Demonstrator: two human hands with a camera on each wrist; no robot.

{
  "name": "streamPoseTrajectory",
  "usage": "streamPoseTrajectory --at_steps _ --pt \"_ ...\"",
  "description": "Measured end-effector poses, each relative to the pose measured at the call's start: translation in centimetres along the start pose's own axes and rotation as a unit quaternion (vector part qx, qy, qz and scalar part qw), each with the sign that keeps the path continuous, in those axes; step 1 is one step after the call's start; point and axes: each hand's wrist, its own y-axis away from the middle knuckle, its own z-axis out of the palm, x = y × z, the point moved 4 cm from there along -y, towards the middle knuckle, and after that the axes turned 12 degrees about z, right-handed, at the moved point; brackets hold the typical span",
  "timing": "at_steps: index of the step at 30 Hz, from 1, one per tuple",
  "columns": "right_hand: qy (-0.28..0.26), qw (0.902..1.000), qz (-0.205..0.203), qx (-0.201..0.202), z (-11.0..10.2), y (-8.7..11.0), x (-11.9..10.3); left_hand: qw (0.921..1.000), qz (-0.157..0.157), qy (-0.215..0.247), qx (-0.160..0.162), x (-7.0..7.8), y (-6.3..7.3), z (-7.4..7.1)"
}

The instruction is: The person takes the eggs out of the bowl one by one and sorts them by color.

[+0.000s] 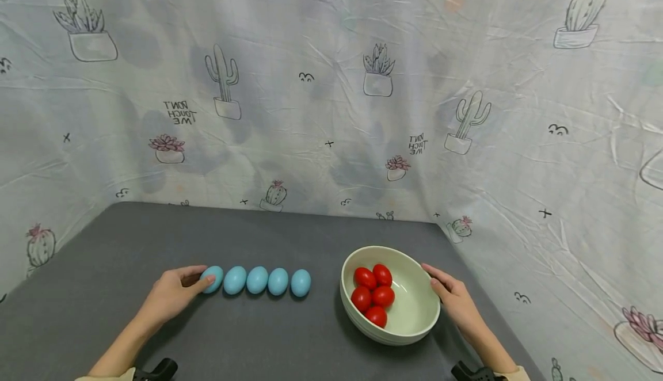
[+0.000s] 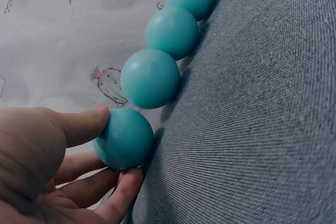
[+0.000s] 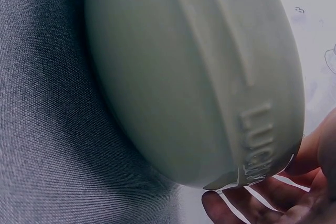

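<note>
My left hand [image 1: 172, 293] pinches a blue egg [image 2: 128, 139] between thumb and fingers at the left end of a row. In the left wrist view its thumb presses the top side and the fingers curl below. Several more blue eggs [image 1: 257, 280] stand in line to its right, the nearest [image 2: 150, 78] just beyond the held one. A pale green bowl [image 1: 418, 306] holds several glossy red eggs [image 1: 383, 297] on its left side. My right hand [image 1: 456, 299] grips the bowl's right side, thumb at the rim, fingers along the outer wall.
A dark grey cloth-covered table [image 1: 233, 335] lies under everything. Behind and beside it hangs a pale curtain [image 1: 311, 110] printed with cacti and potted plants. Raised lettering [image 3: 257, 140] runs along the bowl's outer wall.
</note>
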Motion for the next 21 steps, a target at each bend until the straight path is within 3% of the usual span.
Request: streamPoseTrajectory --at_steps 13,21 --pt "-0.006 0.9999 -0.007 0.003 0.11 0.16 0.15 0.9998 0.022 0.0 0.002 0.85 0.1 0.25" --pt "-0.01 0.9999 -0.007 0.003 0.23 0.13 0.11 0.9997 0.025 0.001 0.006 0.54 0.06 0.42"
